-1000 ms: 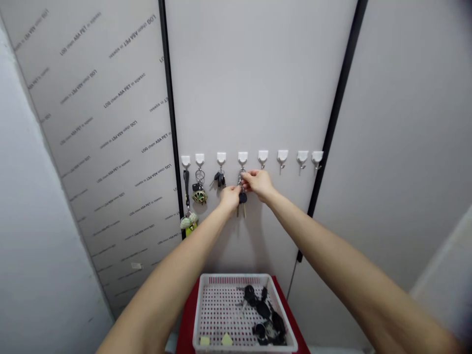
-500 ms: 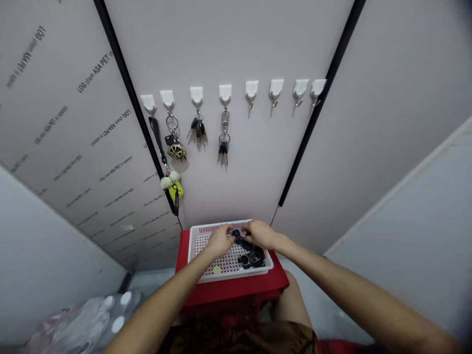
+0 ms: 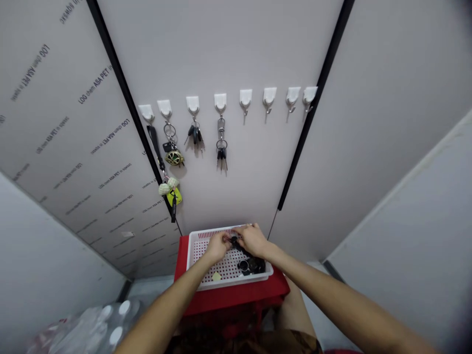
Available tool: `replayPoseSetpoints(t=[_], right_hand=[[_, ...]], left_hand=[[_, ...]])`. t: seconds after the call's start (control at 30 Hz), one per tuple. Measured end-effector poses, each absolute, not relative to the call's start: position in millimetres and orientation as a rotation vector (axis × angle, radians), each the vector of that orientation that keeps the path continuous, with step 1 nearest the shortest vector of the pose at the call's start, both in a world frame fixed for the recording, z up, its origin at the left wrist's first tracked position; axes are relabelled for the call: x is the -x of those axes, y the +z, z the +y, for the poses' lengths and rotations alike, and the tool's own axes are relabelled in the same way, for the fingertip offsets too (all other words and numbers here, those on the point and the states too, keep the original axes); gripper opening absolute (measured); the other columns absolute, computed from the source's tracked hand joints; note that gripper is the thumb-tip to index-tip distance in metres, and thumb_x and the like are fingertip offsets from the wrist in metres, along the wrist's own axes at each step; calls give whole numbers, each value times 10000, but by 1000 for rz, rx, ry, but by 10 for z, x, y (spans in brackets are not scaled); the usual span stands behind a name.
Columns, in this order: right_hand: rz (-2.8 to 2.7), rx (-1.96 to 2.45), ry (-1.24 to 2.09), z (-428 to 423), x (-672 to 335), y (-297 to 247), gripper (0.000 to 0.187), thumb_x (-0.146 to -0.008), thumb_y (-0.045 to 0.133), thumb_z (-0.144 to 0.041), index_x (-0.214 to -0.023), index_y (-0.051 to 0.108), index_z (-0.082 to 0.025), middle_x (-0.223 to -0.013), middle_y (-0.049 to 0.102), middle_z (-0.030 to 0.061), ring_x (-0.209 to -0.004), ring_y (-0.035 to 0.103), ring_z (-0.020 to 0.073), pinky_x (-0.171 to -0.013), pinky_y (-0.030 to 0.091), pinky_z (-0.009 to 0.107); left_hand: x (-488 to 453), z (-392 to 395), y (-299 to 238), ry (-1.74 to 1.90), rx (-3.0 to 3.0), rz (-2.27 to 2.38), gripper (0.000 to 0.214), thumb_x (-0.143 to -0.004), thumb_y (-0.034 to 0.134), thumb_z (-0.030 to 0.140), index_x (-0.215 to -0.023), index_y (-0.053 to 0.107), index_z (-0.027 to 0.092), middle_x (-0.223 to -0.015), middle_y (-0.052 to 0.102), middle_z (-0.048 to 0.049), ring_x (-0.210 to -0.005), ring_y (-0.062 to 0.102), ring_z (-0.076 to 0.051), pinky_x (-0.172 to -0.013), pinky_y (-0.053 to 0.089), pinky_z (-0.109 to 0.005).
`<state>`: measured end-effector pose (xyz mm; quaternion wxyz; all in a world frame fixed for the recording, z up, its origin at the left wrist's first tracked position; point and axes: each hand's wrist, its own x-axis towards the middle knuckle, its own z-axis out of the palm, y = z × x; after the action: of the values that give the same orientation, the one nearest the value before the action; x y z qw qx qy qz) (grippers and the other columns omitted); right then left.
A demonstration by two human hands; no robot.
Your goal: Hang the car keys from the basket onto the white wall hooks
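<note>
1. Left hand, low over the middle of the basket, with fingers curled inward against the black keys; firmness of any grip impossible to tell.
2. Right hand, just beside the left, with fingers bent down over the same keys, not spread wide; any hold on them likewise impossible to tell.
3. Black keys lying inside the white basket, toward its far edge, partly under both hands.
4. Darker heap of keys at the basket's near right corner, just below the right hand.
5. Small yellow note flat in the basket, near its front wall.
6. Basket sitting on top of a red stool.
7. Row of eight white hooks along a pale wall panel, well above the hands.
8. On the four leftmost hooks, in order: black strap with yellow tag; ring with green fob; black key bunch; two-ring key bunch.
9. Wrapped bottles at lower left, beside the stool.
</note>
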<state>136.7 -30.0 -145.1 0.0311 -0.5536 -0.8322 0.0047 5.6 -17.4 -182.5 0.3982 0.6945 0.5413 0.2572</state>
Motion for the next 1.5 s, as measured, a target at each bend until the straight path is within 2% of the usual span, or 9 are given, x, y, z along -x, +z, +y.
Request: replayPoseSetpoints(t=[0.13,0.27,0.4,0.5,0.7,0.87,1.0,1.2,1.5], right_hand=[[-2627,1686,47,-289,-1328,-1473,220,-649,378,-173,-788,547,-193,-832,577,70,-808,460,199,-663,231,324],[-2526,1701,61,-314,-1280,-1474,191,-642,399,-212,-735,562,-175,-774,585,73,-790,458,203,-668,238,334],[-2247,1607,403,-298,-1262,-1420,223,-670,360,-244,-728,570,-192,-716,589,19,-698,481,144,-640,291,273],[-2030,1415,709,-249,-1288,-1326,255,-676,349,-269,-752,567,-160,-697,585,16,-623,487,112,-588,333,221],[-1732,1249,898,-170,-1400,-854,197,-632,410,-288,-632,527,-130,-557,525,-4,-533,462,90,-543,357,213],[-1437,1092,1068,-127,-1469,-257,185,-610,437,-312,-624,468,-130,-484,465,-36,-450,437,56,-513,358,206],[-1376,1012,915,7,-1521,252,170,-589,463,-295,-631,466,-129,-496,474,-34,-449,439,45,-505,356,191],[-1416,1038,422,208,-1520,887,160,-617,425,-265,-663,492,-127,-557,501,-16,-472,464,55,-477,354,181],[-1612,1361,-178,312,-1554,1061,204,-652,387,-251,-687,556,-143,-545,553,13,-544,494,105,-551,367,219]], left_hand=[[0,-158,-1793,779,-1489,1262,85,-580,411,59,-560,454,129,-405,407,66,-384,368,-45,-414,290,-159],[68,-162,-1692,898,-1196,1155,43,-598,430,103,-574,429,138,-427,451,61,-398,416,-45,-442,331,-165],[118,-160,-1519,958,-1041,1024,53,-580,487,149,-597,439,133,-479,494,43,-468,476,-53,-512,377,-181],[139,-135,-1393,1026,-986,968,110,-562,521,182,-611,435,136,-502,510,36,-490,489,-56,-520,384,-179],[64,-70,-1091,1148,-986,958,152,-558,534,210,-626,422,132,-506,505,34,-447,470,-43,-466,371,-164],[-131,-21,-531,1283,-1126,894,61,-602,474,153,-627,425,126,-507,499,31,-432,457,-32,-453,368,-153],[-260,104,46,1424,-1316,925,38,-615,427,95,-638,431,125,-513,495,30,-417,450,-27,-441,362,-146],[-364,327,631,1711,-1783,1081,100,-639,420,168,-717,476,137,-599,548,2,-486,501,-58,-511,392,-187],[-366,376,866,1687,-2199,1605,160,-680,385,179,-778,510,174,-692,576,-23,-674,521,-123,-636,370,-231]])
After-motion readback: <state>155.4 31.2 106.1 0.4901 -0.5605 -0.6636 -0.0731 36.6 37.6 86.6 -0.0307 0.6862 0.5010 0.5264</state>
